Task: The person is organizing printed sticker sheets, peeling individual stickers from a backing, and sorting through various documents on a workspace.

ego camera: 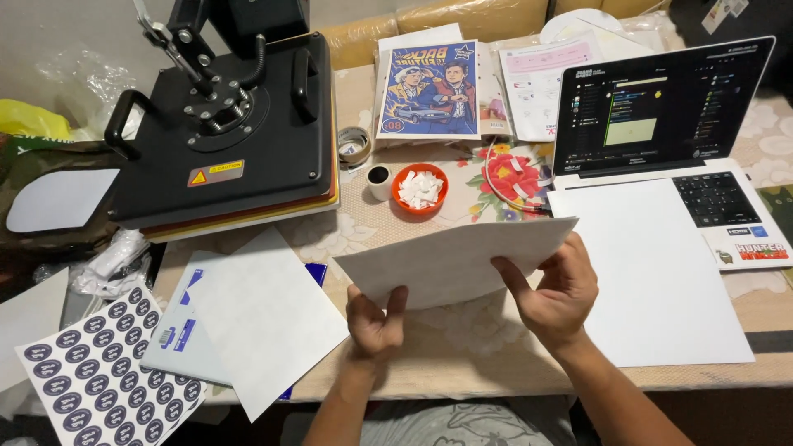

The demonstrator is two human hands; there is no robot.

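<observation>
The left hand (373, 324) and right hand (552, 291) each pinch the lower edge of a white sheet (450, 258), held tilted above the surface (462, 347); beyond it sit an orange bowl (419, 189), a black heat press (227, 124) and an open laptop (661, 107).

matt white paper sheet (454, 260), black matt metal heat press (223, 124), glossy orange plastic bowl (420, 188), flowered cloth table cover (462, 322)
</observation>
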